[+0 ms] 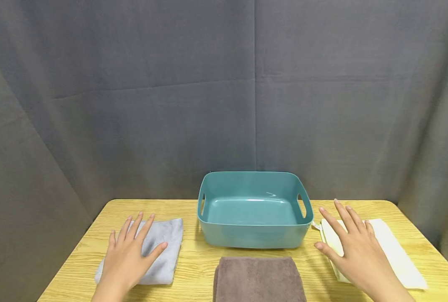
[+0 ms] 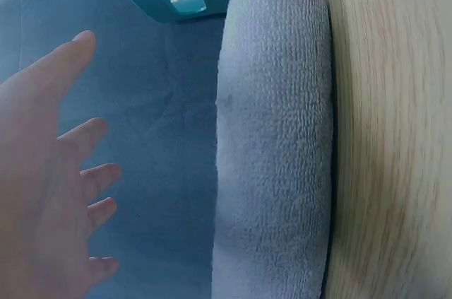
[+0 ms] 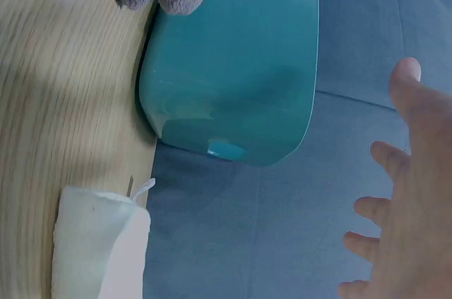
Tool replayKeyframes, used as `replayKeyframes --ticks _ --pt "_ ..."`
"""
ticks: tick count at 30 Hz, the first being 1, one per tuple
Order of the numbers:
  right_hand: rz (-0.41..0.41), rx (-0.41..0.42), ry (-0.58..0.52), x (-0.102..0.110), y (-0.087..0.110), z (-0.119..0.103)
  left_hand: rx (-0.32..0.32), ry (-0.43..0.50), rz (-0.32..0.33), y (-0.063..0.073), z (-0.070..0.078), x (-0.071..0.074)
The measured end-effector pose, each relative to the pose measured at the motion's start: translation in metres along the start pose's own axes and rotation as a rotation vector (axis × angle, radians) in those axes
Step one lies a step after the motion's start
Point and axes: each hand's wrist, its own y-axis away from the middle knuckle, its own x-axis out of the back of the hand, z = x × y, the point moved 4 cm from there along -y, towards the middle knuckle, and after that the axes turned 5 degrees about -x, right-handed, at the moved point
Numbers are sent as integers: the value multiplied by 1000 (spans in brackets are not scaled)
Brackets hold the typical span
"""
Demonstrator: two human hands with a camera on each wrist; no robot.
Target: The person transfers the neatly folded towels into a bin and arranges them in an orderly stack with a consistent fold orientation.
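My left hand (image 1: 127,258) hovers over a folded light grey towel (image 1: 167,247), fingers spread and holding nothing. In the left wrist view a gap shows between that hand (image 2: 49,165) and the thick fold of the grey towel (image 2: 275,129). On the other side, my right hand (image 1: 361,251) is spread above a folded pale cream towel (image 1: 393,256) with a small white loop at its corner. The right wrist view has this hand (image 3: 417,200) well apart from the cream towel (image 3: 99,242). Between the hands lies a folded brown towel (image 1: 259,279) at the near edge.
A teal plastic bin (image 1: 254,237) with a handle hole at each end stands behind the brown towel, its inside bare. Everything rests on a light wood table (image 1: 193,268). Grey curtain (image 1: 224,105) hangs right behind the table and along both sides.
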Motion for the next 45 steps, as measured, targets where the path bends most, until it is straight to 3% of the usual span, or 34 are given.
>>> replayKeyframes --ticks 5,14,21,27,30,36,45 --pt "6 6 -8 0 0 -8 9 6 -8 0 -3 1" --pt "26 55 -36 -1 -3 -30 24 -19 36 -2 -1 -2" --pt "-7 82 -63 0 -7 -51 59 -31 53 5 -9 10" --pt "-50 105 -79 -3 -12 -73 41 27 78 9 -12 19" --pt "-85 102 -101 -5 -15 -86 40 70 55 11 -14 19" --pt "-136 101 -180 -8 -19 -110 22 99 16 13 -22 17" --pt "-192 139 -363 -15 -25 -152 -1 117 44 16 -33 25"
